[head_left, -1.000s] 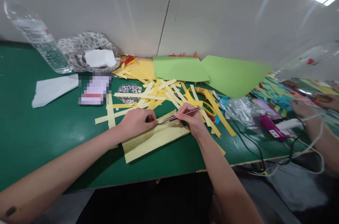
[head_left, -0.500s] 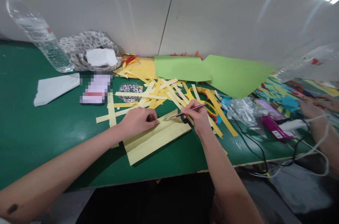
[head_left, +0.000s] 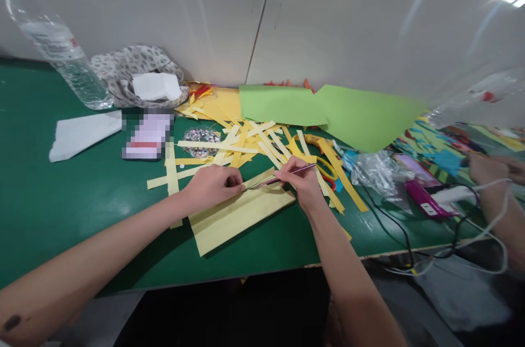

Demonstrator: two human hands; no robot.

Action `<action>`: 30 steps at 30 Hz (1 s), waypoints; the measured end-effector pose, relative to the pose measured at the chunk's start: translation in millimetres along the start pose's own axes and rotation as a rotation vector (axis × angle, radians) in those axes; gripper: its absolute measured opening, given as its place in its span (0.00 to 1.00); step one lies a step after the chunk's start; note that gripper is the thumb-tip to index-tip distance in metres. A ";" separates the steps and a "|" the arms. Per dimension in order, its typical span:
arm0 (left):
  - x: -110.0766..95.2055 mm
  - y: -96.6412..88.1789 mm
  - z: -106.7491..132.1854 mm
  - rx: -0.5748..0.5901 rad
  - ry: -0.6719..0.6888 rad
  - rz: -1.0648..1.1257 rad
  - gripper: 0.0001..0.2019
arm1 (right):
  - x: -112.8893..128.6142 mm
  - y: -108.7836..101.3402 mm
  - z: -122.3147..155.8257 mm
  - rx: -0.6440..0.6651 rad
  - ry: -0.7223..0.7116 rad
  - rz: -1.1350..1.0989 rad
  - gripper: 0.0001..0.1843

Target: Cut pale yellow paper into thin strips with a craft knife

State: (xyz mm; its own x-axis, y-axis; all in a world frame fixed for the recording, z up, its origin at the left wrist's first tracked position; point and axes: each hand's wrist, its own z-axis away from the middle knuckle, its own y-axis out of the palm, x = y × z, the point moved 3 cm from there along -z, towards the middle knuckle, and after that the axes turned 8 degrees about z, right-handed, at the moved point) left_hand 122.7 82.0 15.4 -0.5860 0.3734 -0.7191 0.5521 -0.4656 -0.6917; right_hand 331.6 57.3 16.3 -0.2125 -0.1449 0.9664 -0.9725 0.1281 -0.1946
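A folded pale yellow sheet of paper [head_left: 246,216] lies slanted on the green table in front of me. My left hand [head_left: 215,186] rests on its upper left part, fingers curled and thumb and forefinger pinched at the paper's fold. In my right hand [head_left: 299,177] is a slim pink metallic pen-like tool [head_left: 268,182] with a thin pointed tip, held like a pen. That tip lies along the paper's fold, close to my left thumb. Whether it is a blade or a plain point cannot be made out. Yellow paper strips [head_left: 241,145] are heaped just beyond both hands.
Behind the strips are green sheets [head_left: 283,104] and a round case of small gems [head_left: 200,139]. A phone [head_left: 148,136], white tissue [head_left: 84,134] and water bottle [head_left: 57,49] stand left. Yellow-handled scissors [head_left: 328,168], a plastic bag [head_left: 381,172], cables and another person's hands [head_left: 486,172] are right.
The tool's tip has slid down and left along the fold toward my left thumb, my right hand shifting slightly left with it. My left hand stays on the paper.
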 end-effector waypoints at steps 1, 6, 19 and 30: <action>0.1 0.0 0.0 -0.001 0.003 0.002 0.10 | 0.5 0.1 0.4 -0.002 -0.003 -0.006 0.13; 0.7 0.3 -0.3 -0.005 0.000 -0.008 0.10 | 3.8 2.8 2.6 0.013 -0.012 0.012 0.13; -0.7 0.0 -0.1 -0.001 0.001 -0.005 0.10 | 4.7 5.4 4.9 0.072 -0.016 0.002 0.14; -0.2 0.0 0.0 -0.002 0.015 0.008 0.10 | 5.1 6.1 5.0 0.080 -0.033 0.021 0.14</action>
State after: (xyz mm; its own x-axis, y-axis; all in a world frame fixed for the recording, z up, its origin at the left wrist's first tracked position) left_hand 122.8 82.0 15.5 -0.5727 0.3820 -0.7253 0.5576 -0.4671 -0.6862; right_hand 324.1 52.4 19.2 -0.2349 -0.1751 0.9561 -0.9720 0.0527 -0.2292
